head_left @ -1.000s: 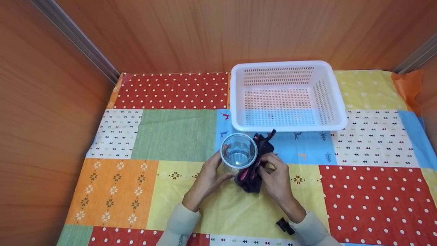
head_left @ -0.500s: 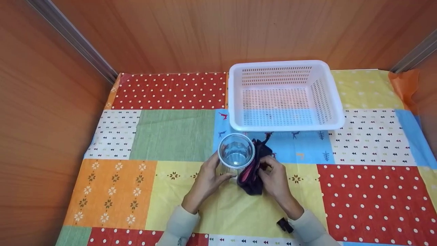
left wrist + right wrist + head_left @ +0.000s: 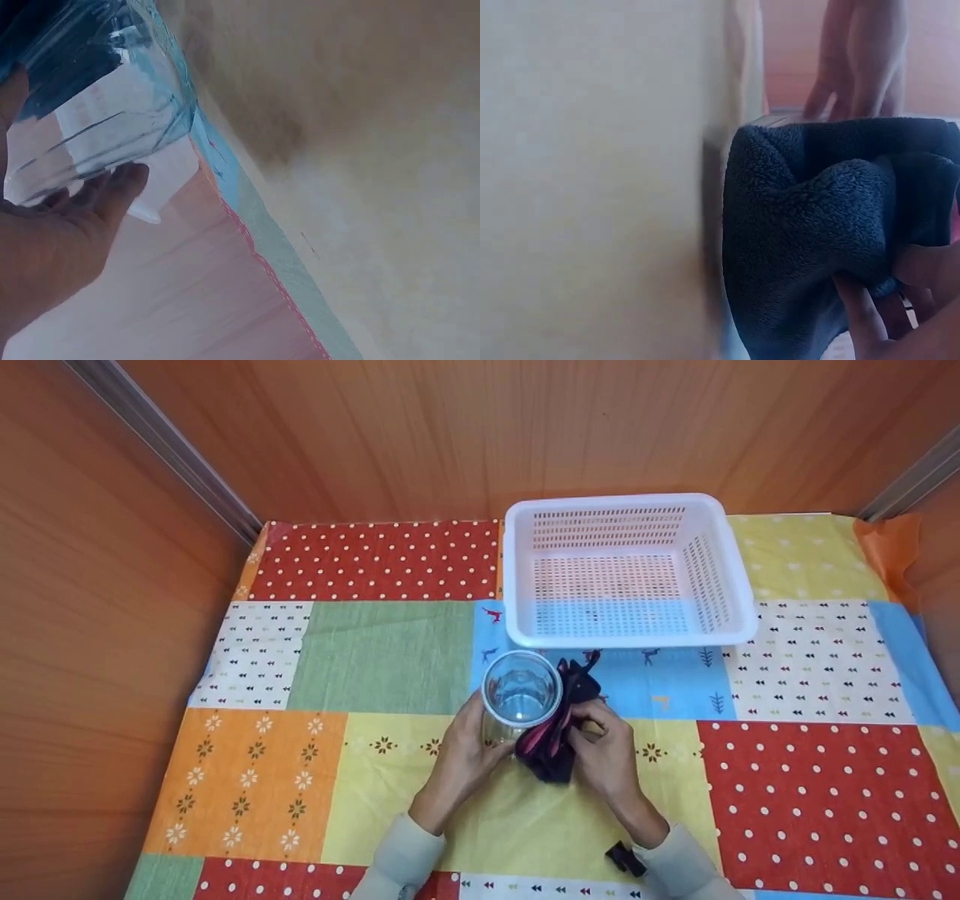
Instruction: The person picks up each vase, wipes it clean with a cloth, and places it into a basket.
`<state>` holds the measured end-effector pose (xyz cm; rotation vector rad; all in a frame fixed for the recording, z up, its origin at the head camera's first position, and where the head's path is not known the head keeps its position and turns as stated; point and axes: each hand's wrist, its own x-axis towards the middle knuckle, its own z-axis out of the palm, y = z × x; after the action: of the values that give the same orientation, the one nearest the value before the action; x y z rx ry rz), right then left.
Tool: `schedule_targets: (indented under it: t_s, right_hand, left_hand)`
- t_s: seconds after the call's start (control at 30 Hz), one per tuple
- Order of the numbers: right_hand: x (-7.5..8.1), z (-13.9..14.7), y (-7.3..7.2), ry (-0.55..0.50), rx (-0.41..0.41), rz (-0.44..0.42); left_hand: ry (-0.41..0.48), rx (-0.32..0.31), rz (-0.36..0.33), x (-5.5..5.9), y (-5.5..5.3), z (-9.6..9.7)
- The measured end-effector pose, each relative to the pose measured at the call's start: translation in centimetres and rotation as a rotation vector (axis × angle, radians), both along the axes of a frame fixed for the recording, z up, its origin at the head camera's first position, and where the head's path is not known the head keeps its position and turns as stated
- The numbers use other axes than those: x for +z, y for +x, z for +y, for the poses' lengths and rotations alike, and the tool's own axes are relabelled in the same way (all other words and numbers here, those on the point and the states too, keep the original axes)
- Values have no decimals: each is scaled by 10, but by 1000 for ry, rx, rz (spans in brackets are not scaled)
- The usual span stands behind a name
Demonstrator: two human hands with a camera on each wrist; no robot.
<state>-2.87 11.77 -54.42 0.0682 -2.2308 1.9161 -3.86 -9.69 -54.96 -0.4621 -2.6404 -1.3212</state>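
Squarely between both hands, a clear glass (image 3: 520, 701), mouth up, just in front of the basket (image 3: 630, 642) in the head view; cannot tell whether resting on the tablecloth (image 3: 397, 660) or lifted a little off it. Clasped from its left side by the left hand (image 3: 459, 746), with thumb near and fingers curled round the far side. Pinched between thumb and fingers of the right hand (image 3: 606, 741), a dark plush cloth (image 3: 551, 765), pink in its folds, bunched along the glass's right side and apparently touching it. Probably a matter of wiping or drying, judging by this pairing. To do it well, keep the left grip snug but not hard, and low enough to leave the rim free; open out the bunched cloth to lay a flat face on the glass; turn the glass into the cloth in short, even strokes rather than twisting the right wrist; for the inside, feed in a soft fold without forcing knuckles past the rim. Beware of slipping on the smooth side, and of knocking the basket with a wide sweep. As for writing, no legible brand or label on glass, cloth or basket; on the tablecloth, only printed dots, flowers, animals and little triangular trees; on the left sleeve (image 3: 409, 847), dark marks at the view's lower edge, too small to read.
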Motion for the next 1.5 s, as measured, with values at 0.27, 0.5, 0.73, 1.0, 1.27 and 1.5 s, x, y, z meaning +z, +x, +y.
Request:
schedule_targets:
  t_s: [0.27,0.5,0.73,1.0,1.27,1.5]
  right_hand:
    - [7,-6,-1,6,-28,35]
    - [5,-2,-3,45,-2,-9]
    - [1,3,-3,74,40,-19]
    - [-10,7,-3,104,47,-53]
    - [-5,6,-1,80,53,-33]
    - [15,1,-2,15,75,2]
  left_hand:
    - [1,-22,44,-4,-7,4]
    - [63,-172,-212,8,-17,-18]
    - [50,-174,-186,8,-19,-24]
    - [44,-165,-171,6,-15,-21]
    - [12,-158,-148,6,-11,-18]
    - [12,-138,-150,7,-9,-17]
